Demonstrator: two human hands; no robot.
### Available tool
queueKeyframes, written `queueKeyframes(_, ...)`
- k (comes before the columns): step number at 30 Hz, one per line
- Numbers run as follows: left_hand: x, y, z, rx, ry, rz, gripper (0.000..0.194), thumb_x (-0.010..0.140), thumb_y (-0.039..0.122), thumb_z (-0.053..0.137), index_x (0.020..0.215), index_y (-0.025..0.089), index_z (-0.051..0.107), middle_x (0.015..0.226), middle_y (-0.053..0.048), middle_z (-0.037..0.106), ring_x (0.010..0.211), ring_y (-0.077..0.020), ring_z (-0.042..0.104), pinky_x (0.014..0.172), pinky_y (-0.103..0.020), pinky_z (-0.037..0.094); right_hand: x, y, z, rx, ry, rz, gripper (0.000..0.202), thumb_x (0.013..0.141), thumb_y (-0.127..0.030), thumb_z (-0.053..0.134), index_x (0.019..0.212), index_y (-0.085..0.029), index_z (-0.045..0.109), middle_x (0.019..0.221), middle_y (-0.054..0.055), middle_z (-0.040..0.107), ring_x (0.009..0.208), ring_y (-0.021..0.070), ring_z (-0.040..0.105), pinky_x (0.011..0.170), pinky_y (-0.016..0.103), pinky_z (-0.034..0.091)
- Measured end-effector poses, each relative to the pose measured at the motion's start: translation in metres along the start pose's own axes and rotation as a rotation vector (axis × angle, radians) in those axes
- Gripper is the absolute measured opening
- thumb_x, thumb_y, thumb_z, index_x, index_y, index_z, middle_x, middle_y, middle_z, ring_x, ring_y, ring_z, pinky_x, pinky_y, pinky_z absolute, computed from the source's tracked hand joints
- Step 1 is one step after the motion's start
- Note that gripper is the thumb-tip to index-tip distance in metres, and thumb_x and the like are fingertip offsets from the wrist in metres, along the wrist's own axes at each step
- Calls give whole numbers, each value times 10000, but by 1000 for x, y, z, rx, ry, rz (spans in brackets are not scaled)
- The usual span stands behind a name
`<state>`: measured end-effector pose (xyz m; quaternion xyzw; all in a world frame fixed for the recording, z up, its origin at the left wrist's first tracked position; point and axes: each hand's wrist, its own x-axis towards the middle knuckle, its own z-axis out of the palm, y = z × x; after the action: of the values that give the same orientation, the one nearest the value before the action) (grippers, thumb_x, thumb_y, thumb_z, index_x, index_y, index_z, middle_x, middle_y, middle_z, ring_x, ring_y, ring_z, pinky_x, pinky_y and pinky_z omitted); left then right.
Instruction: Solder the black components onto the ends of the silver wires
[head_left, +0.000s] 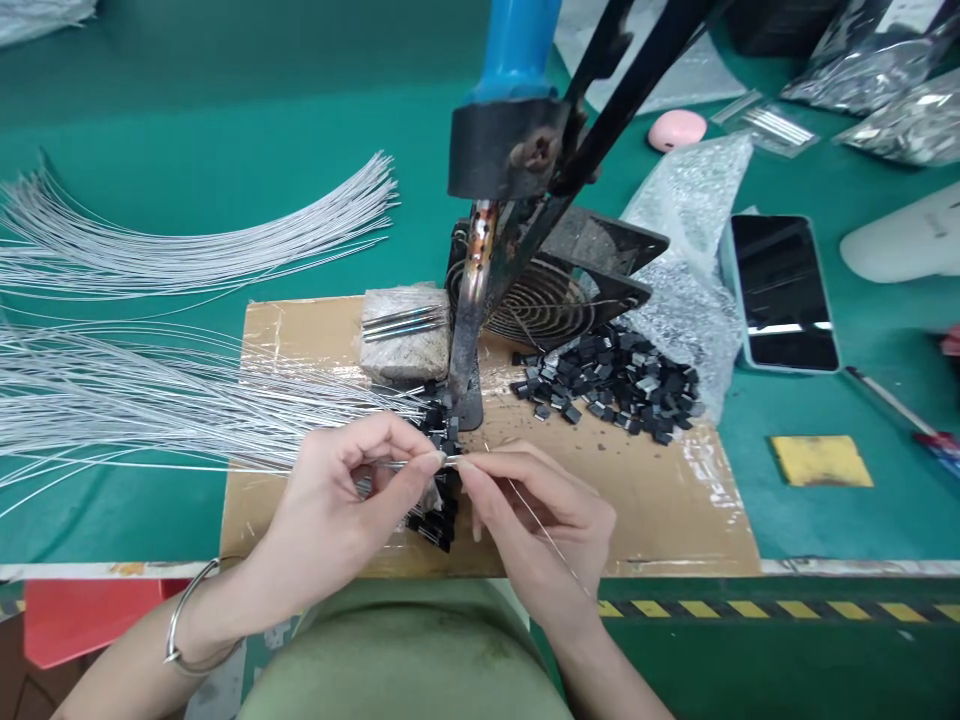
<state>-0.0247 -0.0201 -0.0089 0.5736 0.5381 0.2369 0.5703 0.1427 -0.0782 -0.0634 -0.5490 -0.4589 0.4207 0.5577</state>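
My left hand (352, 490) pinches a thin wire between thumb and forefinger above the cardboard. Fingertip to fingertip with it, my right hand (540, 510) is closed, and a thin silvery wire (541, 525) runs across its fingers toward the wrist. What sits right at the fingertips is too small to make out. Beneath my hands lie wires with small black parts (435, 528) on their ends, partly hidden. Just beyond my fingertips a soldering iron (472, 290) with a blue handle hangs in a black stand, tip down. A bundle of white wires (150, 400) stretches off to the left.
A second wire bundle (225, 250) lies farther back. Behind the iron is a black fan (555, 300), beside a wrapped block (405, 355) carrying metal rods. Small black pieces (615, 385) are heaped right, near bubble wrap (686, 240), a phone (784, 290) and a yellow sponge (821, 461).
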Motion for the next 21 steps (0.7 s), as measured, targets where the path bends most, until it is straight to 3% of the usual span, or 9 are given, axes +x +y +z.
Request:
queueKeyframes(6, 0, -2, 2, -12, -24, -25, 235, 965, 374, 689, 830, 182, 710, 676, -20, 641, 581, -132, 467, 495, -255, 328, 0, 2, -1, 2, 19, 4, 141, 944, -166, 739, 957, -257, 846, 771, 6, 750, 589, 108, 645, 544, 232, 526)
queueKeyframes(10, -1, -2, 2, -11, -8, -42, 249, 966, 382, 681, 828, 176, 704, 658, -7, 615, 552, -116, 398, 484, -255, 276, 3, 2, 0, 131, -10, 127, 162, 987, -245, 706, 995, -275, 865, 756, -2, 728, 506, 72, 594, 476, 197, 499)
queueKeyframes(15, -2, -1, 3, -5, 4, -53, 201, 981, 316, 665, 843, 176, 709, 694, -7, 651, 582, -113, 429, 509, -246, 293, 2, 3, 4, 386, -61, 293, 134, 970, -296, 746, 1004, -294, 875, 789, -1, 714, 476, 51, 585, 423, 166, 499)
queueKeyframes(21, -3, -3, 4, -40, 3, -8, 197, 1004, 300, 664, 849, 180, 694, 679, 11, 631, 590, -103, 450, 523, -222, 319, 0, 4, 8, 527, -67, 405, 94, 928, -323, 804, 974, -288, 879, 741, -12, 712, 452, 35, 572, 404, 136, 476)
